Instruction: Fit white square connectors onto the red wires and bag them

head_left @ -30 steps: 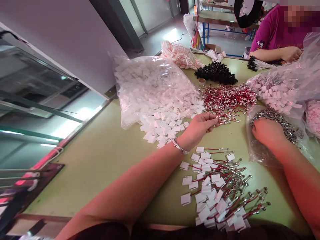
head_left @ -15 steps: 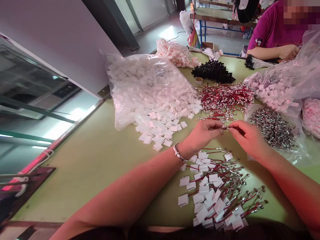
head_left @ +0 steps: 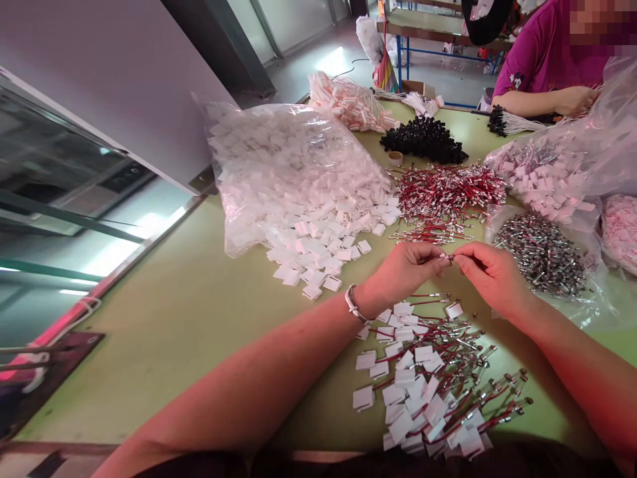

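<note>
"The right hand point(head_left: 490, 275) had moved from the metallic parts point(head_left: 540, 255) to meet the left hand point(head_left: 405, 269)."

"And the grip?"

"Both pinched a small shiny piece point(head_left: 444, 256) above the tabletop point(head_left: 189, 299): apparently joining, calling for steady alignment."

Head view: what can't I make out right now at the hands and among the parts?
All in the head view:
Small part between the left hand and right hand: too small, partly covered by fingers.
Metal pieces: heaped, so the lower ones are hidden.
Pinkish parts: cut off by the right edge.
Whatever the co-worker's hand holds: too small to tell.
</note>
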A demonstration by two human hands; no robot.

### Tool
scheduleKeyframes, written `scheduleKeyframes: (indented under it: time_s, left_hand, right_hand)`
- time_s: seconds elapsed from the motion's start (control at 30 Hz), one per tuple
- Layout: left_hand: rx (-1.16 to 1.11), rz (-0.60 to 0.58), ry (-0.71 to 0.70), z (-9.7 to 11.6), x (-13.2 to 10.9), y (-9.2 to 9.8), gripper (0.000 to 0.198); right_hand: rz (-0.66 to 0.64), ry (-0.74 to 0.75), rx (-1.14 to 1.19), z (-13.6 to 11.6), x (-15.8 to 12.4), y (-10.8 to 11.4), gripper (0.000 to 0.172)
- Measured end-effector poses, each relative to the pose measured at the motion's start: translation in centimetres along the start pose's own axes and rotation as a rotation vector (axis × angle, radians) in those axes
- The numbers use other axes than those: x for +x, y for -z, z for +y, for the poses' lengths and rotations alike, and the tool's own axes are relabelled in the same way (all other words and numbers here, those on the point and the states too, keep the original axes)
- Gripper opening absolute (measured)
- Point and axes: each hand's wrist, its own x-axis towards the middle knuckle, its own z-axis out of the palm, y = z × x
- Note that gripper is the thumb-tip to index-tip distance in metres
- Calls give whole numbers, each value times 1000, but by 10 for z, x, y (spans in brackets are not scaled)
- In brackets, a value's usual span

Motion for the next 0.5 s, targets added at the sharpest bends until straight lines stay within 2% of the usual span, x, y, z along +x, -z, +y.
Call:
scheduleKeyframes:
  time_s: [0.13, 0.23, 0.33, 0.4, 0.5]
  left_hand:
    - [240, 8, -118, 0, -2, 3, 21]
    - [559, 33, -309, -4, -4, 6, 25]
    - [833, -1, -502, -9, -5, 6, 29]
    - [869, -4, -553, -12, -4, 5, 30]
    - [692, 38, -595, -9, 1, 9, 24]
  right_hand:
    - [-71, 7, -51, 2, 1, 5, 19]
    - [-136, 9, -138, 1, 1, 8, 20]
    - [-185, -86, -121, -1, 0, 6, 20]
    - [-189, -147, -89, -2, 0, 4, 20]
    - [-177, -151, -118, 0, 3, 5, 21]
